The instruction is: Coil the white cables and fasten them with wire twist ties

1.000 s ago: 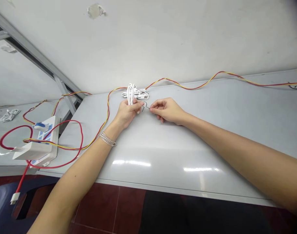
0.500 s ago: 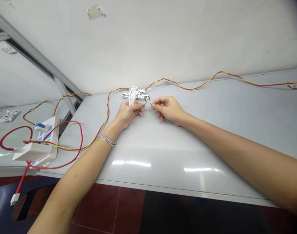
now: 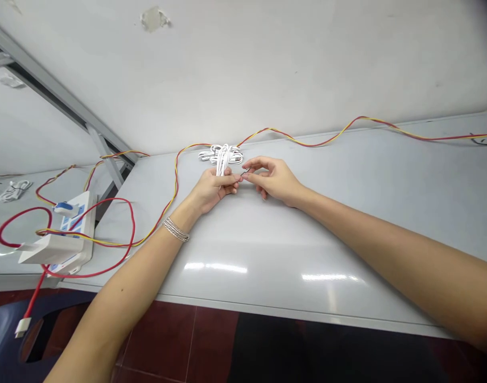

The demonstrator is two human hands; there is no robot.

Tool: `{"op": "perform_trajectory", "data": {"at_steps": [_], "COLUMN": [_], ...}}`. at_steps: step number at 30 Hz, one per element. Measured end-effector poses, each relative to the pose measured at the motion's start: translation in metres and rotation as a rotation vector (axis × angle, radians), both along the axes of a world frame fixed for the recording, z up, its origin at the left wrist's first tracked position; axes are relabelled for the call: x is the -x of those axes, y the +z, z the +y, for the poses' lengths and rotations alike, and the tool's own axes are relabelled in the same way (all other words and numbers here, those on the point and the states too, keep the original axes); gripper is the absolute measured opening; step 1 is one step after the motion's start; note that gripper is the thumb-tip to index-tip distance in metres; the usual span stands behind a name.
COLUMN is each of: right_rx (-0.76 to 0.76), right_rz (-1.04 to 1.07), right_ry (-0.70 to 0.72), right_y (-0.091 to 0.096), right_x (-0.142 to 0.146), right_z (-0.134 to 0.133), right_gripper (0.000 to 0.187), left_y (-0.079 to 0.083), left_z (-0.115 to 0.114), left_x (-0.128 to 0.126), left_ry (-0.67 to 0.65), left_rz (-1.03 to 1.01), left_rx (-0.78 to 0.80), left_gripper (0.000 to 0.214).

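Observation:
My left hand [image 3: 213,189] grips a looped white cable bundle [image 3: 222,157] upright between fingers and thumb, and the bundle rests on the grey table top [image 3: 307,234]. A thin black wire [image 3: 245,172] runs between the two hands. My right hand [image 3: 273,178] pinches that wire with thumb and forefinger, its fingertips almost touching my left hand. Where the wire leaves the bundle is hidden by my left fingers.
A red-and-yellow twin wire [image 3: 307,143] snakes along the table's far side. At left stand a white power strip [image 3: 77,218] and a white adapter [image 3: 47,250] with red cable. A second table, grey metal frame and red tile floor show beyond.
My right hand has moved left, closer to my left hand. The white bundle now sits lower in my left hand's grip, and less of the black wire shows.

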State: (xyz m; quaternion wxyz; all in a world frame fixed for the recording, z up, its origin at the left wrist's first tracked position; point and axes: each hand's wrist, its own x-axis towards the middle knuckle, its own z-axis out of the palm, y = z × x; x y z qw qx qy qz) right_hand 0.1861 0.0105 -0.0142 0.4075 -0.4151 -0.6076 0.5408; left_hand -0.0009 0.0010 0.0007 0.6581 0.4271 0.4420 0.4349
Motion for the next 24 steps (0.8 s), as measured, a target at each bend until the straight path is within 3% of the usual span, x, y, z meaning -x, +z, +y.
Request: {"op": "perform_trajectory", "data": {"at_steps": [4, 9, 24], "right_rx": [-0.016, 0.029, 0.046], "right_rz": [0.046, 0.041, 0.084], "right_ry": [0.027, 0.029, 0.009], "right_y": [0.0021, 0.0042, 0.0044], "right_x": [-0.0012, -0.0005, 0.0006], "right_z": [-0.0015, -0.0032, -0.0031], "right_gripper": [0.044, 0.025, 0.025], "left_y": [0.0024, 0.0035, 0.0058], "left_z": [-0.0028, -0.0033, -0.0064], "left_x": [-0.0013, -0.0009, -0.0075], "left_ry": [-0.013, -0.025, 0.011], "left_rz": [-0.019, -0.035, -0.107], "left_rx": [0.032, 0.074, 0.102], "left_gripper": [0.031, 0.028, 0.034]}}
